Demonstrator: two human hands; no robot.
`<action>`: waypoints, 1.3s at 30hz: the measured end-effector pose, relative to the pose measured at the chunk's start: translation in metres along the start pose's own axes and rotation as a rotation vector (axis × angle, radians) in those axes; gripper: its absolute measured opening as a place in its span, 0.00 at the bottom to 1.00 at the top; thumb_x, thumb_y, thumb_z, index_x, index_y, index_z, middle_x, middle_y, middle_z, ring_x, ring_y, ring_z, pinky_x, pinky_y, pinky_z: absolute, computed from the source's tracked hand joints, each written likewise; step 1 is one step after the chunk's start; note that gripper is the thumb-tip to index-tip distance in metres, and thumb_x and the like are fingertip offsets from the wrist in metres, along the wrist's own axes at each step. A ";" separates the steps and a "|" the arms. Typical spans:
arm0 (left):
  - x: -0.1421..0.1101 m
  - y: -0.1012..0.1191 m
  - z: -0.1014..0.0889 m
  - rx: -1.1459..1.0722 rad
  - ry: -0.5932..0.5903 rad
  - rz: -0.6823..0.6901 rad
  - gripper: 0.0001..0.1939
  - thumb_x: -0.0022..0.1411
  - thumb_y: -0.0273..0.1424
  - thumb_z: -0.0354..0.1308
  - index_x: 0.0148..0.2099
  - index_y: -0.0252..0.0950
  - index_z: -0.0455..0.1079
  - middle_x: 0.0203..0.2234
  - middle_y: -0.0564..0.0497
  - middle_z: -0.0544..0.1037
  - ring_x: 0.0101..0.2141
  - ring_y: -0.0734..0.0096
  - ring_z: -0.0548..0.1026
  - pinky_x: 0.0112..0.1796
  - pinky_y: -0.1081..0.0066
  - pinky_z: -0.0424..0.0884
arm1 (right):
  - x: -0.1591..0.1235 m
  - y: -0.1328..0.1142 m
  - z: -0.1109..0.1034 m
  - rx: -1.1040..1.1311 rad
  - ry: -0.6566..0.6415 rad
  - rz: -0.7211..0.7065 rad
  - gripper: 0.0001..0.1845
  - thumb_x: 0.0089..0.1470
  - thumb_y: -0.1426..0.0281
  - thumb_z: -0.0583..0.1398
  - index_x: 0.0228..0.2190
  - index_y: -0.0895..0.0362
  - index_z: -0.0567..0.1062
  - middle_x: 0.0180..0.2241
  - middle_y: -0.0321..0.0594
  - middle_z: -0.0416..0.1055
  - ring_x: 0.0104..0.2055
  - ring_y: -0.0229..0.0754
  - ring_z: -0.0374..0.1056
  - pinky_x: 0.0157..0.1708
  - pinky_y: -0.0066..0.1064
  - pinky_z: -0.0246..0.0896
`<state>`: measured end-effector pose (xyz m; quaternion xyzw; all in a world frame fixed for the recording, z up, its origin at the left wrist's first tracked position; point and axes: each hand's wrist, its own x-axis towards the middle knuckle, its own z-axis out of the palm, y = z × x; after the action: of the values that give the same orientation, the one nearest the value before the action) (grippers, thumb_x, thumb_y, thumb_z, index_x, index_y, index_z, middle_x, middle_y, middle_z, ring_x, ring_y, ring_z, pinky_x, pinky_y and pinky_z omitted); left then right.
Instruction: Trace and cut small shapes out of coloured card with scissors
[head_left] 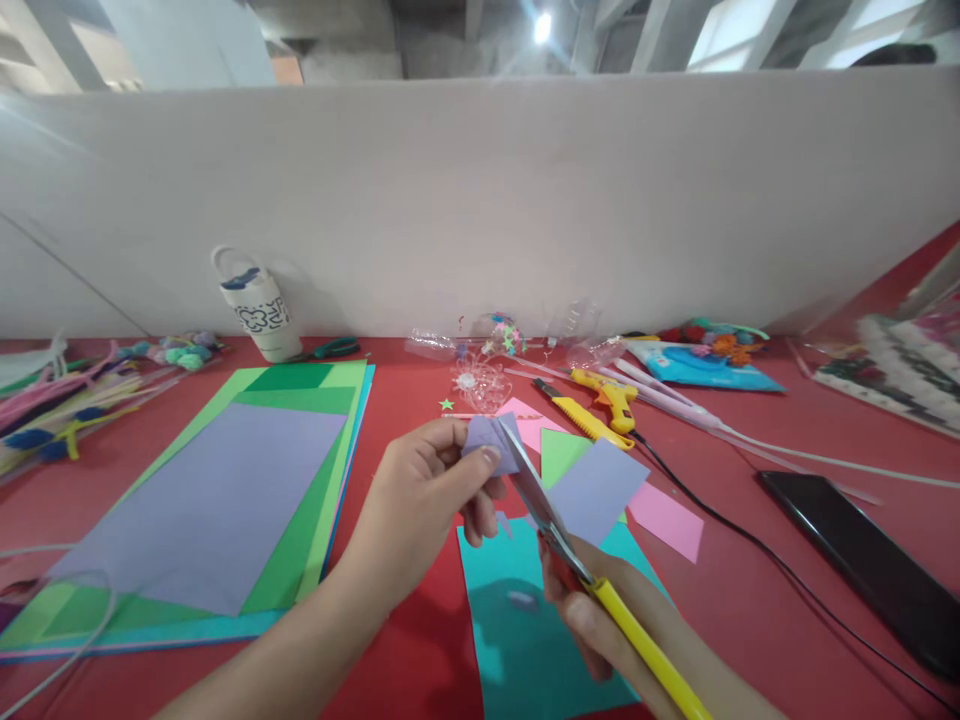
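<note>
My left hand (435, 485) pinches a small folded piece of purple paper (491, 445) between thumb and fingers. In my right hand (592, 610) is a pair of scissors (637, 640) with a yellow handle and metal blades. The blades point up and to the left, and their tips meet the paper's right edge. Below both hands lies a teal sheet (551, 660) with a small purple scrap (523, 600) on it. Just beyond my right hand are a purple paper piece (600, 485) and a pink paper piece (667, 520).
A stack of coloured sheets with a purple sheet (217, 500) on top lies left. Behind stand a white cup (262, 315) and a low white partition (480, 200). A yellow glue gun (611, 395), a yellow utility knife (577, 415) and a black phone (862, 560) lie right.
</note>
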<state>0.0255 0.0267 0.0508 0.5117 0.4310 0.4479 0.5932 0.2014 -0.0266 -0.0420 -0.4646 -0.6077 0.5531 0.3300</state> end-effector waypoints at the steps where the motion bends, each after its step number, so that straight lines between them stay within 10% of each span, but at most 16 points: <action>1: 0.000 0.000 0.000 -0.001 0.004 -0.001 0.06 0.53 0.30 0.56 0.26 0.34 0.67 0.15 0.57 0.71 0.12 0.81 0.67 0.15 0.79 0.63 | -0.003 -0.007 0.000 -0.010 0.006 0.000 0.29 0.49 0.39 0.51 0.25 0.53 0.58 0.19 0.28 0.51 0.19 0.32 0.47 0.18 0.26 0.46; 8: 0.001 0.000 0.000 0.016 -0.009 0.001 0.06 0.54 0.29 0.56 0.26 0.34 0.67 0.15 0.57 0.71 0.12 0.81 0.67 0.15 0.80 0.63 | -0.012 -0.040 0.001 -0.054 -0.004 0.044 0.29 0.52 0.39 0.49 0.26 0.53 0.54 0.16 0.24 0.50 0.16 0.31 0.46 0.16 0.25 0.40; 39: 0.002 -0.008 -0.006 -0.073 -0.052 0.000 0.06 0.56 0.29 0.56 0.27 0.34 0.69 0.17 0.56 0.72 0.13 0.83 0.67 0.14 0.82 0.61 | -0.011 -0.029 0.001 -0.055 0.004 0.109 0.30 0.50 0.37 0.48 0.26 0.53 0.55 0.13 0.24 0.50 0.13 0.30 0.45 0.13 0.26 0.36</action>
<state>0.0210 0.0289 0.0425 0.5012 0.3990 0.4499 0.6223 0.1989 -0.0358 -0.0129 -0.5070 -0.5959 0.5525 0.2874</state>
